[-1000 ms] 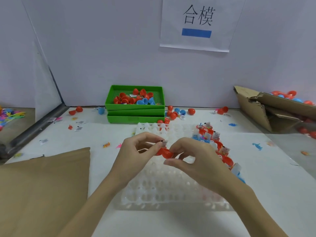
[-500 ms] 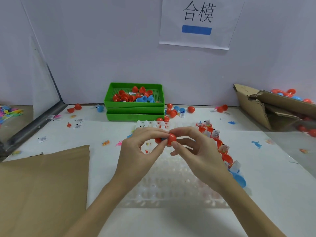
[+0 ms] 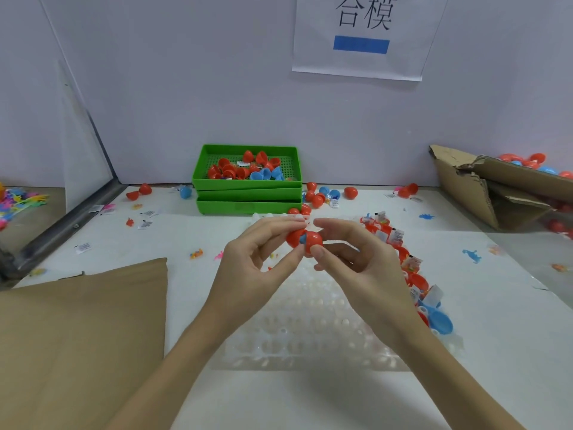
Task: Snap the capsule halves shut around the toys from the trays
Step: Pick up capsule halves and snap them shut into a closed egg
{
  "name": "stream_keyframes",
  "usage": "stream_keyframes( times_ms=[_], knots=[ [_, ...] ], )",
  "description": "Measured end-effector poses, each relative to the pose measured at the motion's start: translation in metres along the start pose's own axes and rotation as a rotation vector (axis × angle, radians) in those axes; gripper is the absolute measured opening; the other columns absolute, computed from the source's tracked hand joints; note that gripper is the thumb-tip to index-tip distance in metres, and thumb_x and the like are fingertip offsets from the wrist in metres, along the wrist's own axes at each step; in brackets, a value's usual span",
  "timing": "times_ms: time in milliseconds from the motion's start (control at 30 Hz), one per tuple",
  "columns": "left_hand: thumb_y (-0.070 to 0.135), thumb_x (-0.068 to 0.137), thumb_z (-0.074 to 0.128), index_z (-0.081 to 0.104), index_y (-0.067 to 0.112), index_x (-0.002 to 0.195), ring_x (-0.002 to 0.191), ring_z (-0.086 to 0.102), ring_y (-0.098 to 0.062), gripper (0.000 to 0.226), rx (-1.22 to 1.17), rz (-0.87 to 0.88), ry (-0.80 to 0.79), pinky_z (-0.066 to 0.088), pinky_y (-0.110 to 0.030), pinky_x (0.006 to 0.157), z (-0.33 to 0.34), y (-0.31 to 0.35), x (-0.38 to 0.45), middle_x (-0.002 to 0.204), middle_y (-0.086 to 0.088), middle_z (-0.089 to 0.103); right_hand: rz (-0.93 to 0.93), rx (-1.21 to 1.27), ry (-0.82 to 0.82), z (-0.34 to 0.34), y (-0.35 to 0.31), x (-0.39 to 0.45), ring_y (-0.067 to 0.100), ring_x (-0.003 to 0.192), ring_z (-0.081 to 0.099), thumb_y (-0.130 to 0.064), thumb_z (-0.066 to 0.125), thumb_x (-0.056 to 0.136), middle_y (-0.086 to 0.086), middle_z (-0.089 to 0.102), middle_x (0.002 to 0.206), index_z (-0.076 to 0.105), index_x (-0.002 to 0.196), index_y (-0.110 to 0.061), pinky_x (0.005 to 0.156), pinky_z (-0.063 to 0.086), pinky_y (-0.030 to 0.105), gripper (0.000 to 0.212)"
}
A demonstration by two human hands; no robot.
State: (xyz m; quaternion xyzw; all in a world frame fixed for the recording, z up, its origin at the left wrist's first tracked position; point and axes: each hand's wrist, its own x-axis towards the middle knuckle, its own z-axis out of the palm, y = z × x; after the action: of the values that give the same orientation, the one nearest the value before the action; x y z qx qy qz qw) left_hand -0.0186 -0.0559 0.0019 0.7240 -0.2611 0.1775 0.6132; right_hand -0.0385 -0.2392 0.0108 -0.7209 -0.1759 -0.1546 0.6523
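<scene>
White table (image 3: 496, 352), hands' fingertips (image 3: 317, 252) half-hiding red capsule (image 3: 311, 238), blue toy (image 3: 302, 240)

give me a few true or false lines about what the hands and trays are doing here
1. Both hands pinch a red capsule. True.
2. The left hand rests flat on the table. False: it is raised, holding the capsule with the right hand.
3. The green trays are stacked against the back wall. True.
4. The top green tray holds only blue halves. False: mostly red, a few blue.
5. A blue bit shows at the capsule's seam. True.
</scene>
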Motion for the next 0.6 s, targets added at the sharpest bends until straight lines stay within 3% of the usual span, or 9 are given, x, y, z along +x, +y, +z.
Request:
stream_keyframes(
  times_ms=[167,367,600],
  knots=[
    [0.017,0.092,0.075,0.071,0.015,0.129,0.132,0.061,-0.023,0.038,0.040,0.015,-0.001,0.053,-0.037,0.108,0.002,0.002,-0.002,0.131,0.003,0.069,0.025,0.018,0.021,0.000,-0.001,0.001,0.010,0.090,0.076,-0.028,0.075,0.086,-0.016,0.077,0.101,0.073,0.116,-0.024,0.074,0.057,0.014,0.030],
    [0.021,0.091,0.077,0.073,0.016,0.126,0.109,0.069,-0.024,0.036,0.099,0.009,0.059,0.061,-0.034,0.092,0.005,0.005,-0.002,0.120,0.001,0.070,0.005,0.068,-0.014,0.000,-0.003,0.002,0.013,0.097,0.076,-0.019,0.072,0.092,-0.012,0.078,0.104,0.073,0.117,-0.025,0.077,0.060,0.019,0.025],
    [0.022,0.089,0.081,0.073,0.014,0.128,0.105,0.068,-0.024,0.041,0.202,0.073,0.093,0.059,-0.033,0.092,0.008,0.007,-0.005,0.118,0.000,0.068,0.063,0.144,0.040,0.004,-0.003,-0.002,0.015,0.090,0.078,-0.023,0.074,0.088,-0.008,0.080,0.101,0.074,0.113,-0.026,0.075,0.061,0.020,0.025]
  ],
)
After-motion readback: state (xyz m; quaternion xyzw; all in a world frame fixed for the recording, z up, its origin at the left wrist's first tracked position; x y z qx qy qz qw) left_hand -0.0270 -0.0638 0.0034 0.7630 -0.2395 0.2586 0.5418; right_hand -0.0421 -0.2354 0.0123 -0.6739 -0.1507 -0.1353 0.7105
